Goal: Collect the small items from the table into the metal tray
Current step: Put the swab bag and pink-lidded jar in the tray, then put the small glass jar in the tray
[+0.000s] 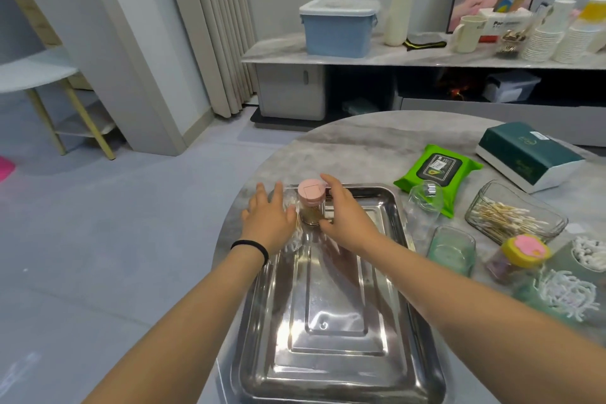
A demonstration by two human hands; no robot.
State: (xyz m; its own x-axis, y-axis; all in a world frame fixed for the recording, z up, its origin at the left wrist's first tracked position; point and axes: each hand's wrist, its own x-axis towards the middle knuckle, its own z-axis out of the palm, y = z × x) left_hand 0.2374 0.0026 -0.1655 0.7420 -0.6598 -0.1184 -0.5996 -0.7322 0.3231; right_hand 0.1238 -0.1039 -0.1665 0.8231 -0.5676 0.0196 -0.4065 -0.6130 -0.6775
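Observation:
A shiny metal tray (334, 348) lies on the grey round table in front of me. At its far left corner stands a small clear jar with a pink lid (311, 198). My right hand (347, 216) curls around the jar's right side, fingers touching it. My left hand (269, 215) rests flat with spread fingers on a crumpled clear plastic bag (292, 239) at the tray's left rim, thumb near the jar. Right of the tray sit a clear glass dome (424, 203), a green-tinted glass (452, 249), a jar with a yellow and pink lid (521, 254), and loose white cotton swabs (567, 293).
A clear box of cotton swabs (511, 216), a green wet-wipe pack (437, 169) and a dark green tissue box (528, 154) lie at the table's right. The table edge curves just left of the tray. A sideboard (423, 57) with a blue bin stands behind.

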